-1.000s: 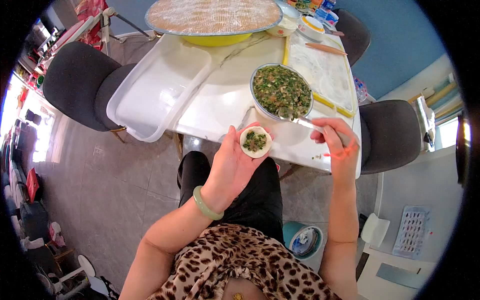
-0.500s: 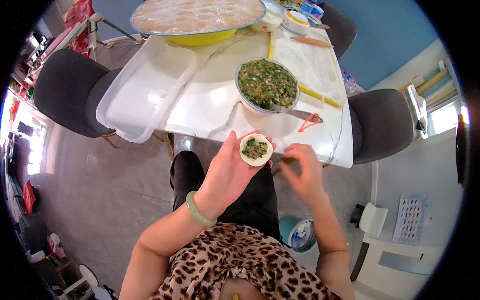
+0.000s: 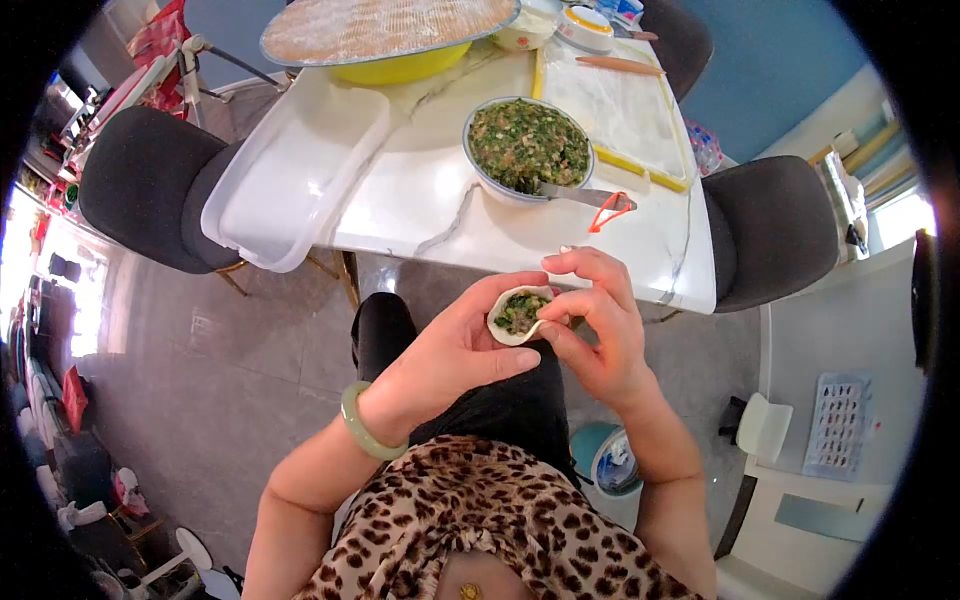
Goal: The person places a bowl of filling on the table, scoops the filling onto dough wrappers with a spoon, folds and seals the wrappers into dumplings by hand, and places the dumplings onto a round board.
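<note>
A round dumpling wrapper (image 3: 504, 331) with green chopped filling in its middle rests in my left hand (image 3: 455, 340), whose fingers cup it from below while the thumb lies along its near side. My right hand (image 3: 600, 325) pinches the wrapper's right edge between thumb and index finger, and the rim is bent up there. Beyond my hands, a bowl (image 3: 500, 188) heaped with green filling (image 3: 530, 145) stands on the table. A flat metal spreader (image 3: 590, 198) with a red loop sticks out of it to the right.
An empty-looking white plastic tub (image 3: 290, 180) overhangs the table's (image 3: 430, 210) left side. Behind it, a floured round tray (image 3: 390, 30) sits on a yellow basin (image 3: 400, 66). A floured board with yellow edging (image 3: 640, 175) holds a rolling pin (image 3: 620, 65). Dark chairs (image 3: 150, 185) flank the table.
My right hand has come left to the wrapper and now pinches its edge. The wrapper has gone from flat to cupped, and my left thumb has moved across its near side.
</note>
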A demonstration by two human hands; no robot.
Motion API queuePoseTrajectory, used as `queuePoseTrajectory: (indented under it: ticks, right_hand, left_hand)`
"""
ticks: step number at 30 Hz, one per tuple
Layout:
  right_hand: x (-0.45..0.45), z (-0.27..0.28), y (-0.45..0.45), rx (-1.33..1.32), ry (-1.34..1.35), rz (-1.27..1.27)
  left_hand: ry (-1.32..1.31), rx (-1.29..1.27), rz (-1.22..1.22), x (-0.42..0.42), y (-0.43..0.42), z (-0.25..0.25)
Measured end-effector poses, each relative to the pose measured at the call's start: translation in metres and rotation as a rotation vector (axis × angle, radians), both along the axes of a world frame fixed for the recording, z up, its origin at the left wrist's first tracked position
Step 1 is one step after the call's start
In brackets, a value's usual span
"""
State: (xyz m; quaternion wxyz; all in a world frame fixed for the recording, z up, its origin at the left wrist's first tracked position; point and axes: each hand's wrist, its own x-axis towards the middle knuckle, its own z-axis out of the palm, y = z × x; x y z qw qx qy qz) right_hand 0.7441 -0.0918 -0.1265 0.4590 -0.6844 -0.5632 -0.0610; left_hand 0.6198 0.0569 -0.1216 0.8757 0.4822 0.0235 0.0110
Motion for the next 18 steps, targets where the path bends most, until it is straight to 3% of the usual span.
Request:
queuePoseTrajectory:
  ticks: [5, 7, 11, 13, 16, 18]
  right_hand:
    - [-0.001, 0.007, 0.009, 0.015, -0.057, 0.025]
    - [0.000, 0.008, 0.012, 0.046, -0.059, 0.043]
    - [-0.001, 0.005, 0.016, 0.026, -0.036, 0.059]
    - [-0.004, 0.000, 0.019, 0.078, 0.142, 0.047]
    - [0.001, 0.004, 0.019, 0.027, 0.125, 0.108]
    - [0.004, 0.006, 0.020, 0.012, 0.105, 0.121]
  left_hand:
    - [0.001, 0.300, 0.025, -0.003, 0.001, -0.003]
    - [0.132, 0.388, 0.019, -0.005, 0.003, 0.000]
    - [0.069, 0.450, 0.072, -0.005, 0.005, -0.005]
    - [-0.088, 0.522, 0.111, -0.003, 0.007, -0.015]
    - [-0.124, 0.525, 0.008, -0.002, 0.015, -0.017]
    - [-0.136, 0.438, 0.092, 0.000, 0.009, -0.018]
